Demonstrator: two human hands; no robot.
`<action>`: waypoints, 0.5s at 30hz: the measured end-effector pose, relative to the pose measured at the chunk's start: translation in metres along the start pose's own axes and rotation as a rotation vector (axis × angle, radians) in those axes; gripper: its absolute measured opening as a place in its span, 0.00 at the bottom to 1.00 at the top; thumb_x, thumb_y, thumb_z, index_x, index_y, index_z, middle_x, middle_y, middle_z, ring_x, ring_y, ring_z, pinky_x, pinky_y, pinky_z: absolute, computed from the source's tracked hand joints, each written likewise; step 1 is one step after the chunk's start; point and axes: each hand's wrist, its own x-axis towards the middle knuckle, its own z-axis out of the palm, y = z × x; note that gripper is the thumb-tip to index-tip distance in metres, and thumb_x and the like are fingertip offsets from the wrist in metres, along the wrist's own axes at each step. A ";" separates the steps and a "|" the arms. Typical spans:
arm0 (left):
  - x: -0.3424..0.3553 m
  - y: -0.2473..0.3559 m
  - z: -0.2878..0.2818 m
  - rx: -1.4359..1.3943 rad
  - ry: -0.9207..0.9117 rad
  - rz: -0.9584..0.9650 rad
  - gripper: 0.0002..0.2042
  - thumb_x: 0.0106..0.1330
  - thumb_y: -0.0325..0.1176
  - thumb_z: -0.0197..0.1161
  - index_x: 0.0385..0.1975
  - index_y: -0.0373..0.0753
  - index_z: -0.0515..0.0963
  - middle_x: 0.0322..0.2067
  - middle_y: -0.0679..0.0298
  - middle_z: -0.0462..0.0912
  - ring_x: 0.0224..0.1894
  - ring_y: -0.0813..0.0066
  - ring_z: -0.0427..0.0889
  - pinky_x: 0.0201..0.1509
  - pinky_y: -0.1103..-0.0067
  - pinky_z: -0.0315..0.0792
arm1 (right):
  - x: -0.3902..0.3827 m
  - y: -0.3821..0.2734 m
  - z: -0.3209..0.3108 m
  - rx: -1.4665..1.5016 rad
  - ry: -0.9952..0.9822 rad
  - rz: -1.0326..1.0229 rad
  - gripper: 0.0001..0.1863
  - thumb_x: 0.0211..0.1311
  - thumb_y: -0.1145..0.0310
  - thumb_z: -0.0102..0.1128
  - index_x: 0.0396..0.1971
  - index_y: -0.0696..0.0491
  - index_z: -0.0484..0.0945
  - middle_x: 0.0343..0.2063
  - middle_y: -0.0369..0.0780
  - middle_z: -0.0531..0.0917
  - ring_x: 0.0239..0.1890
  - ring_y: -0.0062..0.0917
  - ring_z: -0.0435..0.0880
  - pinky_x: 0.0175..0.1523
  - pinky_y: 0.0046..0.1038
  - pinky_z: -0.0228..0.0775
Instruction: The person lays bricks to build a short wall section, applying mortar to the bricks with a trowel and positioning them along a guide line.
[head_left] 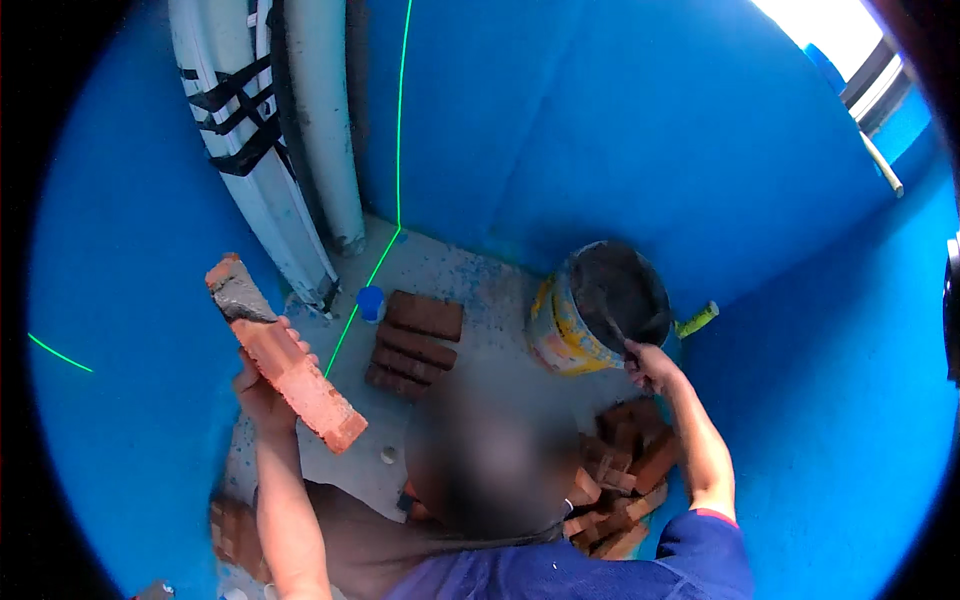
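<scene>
Raised at the left, a reddish brick [300, 380] lies tilted in my left hand [262, 398], whose fingers wrap round its middle. Grey mortar [240, 296] coats part of the brick's upper end. My right hand [655, 368] is closed at the near rim of a yellow and white bucket [552, 325]. It grips a trowel [612, 322] that reaches into the grey mortar [628, 280] inside; the trowel's blade is hard to make out there.
Several darker bricks [424, 315] lie on the floor between my hands. A loose brick pile [625, 460] is below the bucket. Taped pipes [235, 120] stand along the left blue wall [110, 230]. A blue-capped object [370, 303] sits by the green laser line.
</scene>
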 end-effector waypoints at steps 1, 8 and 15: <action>-0.001 0.001 -0.001 0.000 0.002 0.008 0.34 0.49 0.32 0.66 0.57 0.32 0.58 0.47 0.55 0.71 0.48 0.61 0.71 0.54 0.67 0.66 | 0.001 0.008 0.000 0.097 -0.023 -0.007 0.20 0.67 0.49 0.41 0.26 0.50 0.69 0.13 0.30 0.65 0.13 0.19 0.61 0.17 0.23 0.52; -0.026 0.013 -0.005 0.113 0.201 0.135 0.34 0.49 0.38 0.62 0.56 0.31 0.59 0.45 0.55 0.73 0.45 0.63 0.75 0.50 0.68 0.72 | -0.022 0.003 0.048 0.406 -0.157 -0.133 0.17 0.67 0.49 0.43 0.28 0.47 0.68 0.12 0.28 0.63 0.11 0.14 0.58 0.16 0.19 0.47; -0.012 -0.013 -0.005 0.001 0.161 0.082 0.20 0.61 0.45 0.59 0.50 0.41 0.73 0.49 0.61 0.76 0.52 0.63 0.74 0.59 0.64 0.65 | -0.116 -0.045 0.112 0.358 -0.356 -0.386 0.18 0.65 0.49 0.47 0.26 0.49 0.70 0.09 0.30 0.66 0.08 0.14 0.57 0.12 0.16 0.46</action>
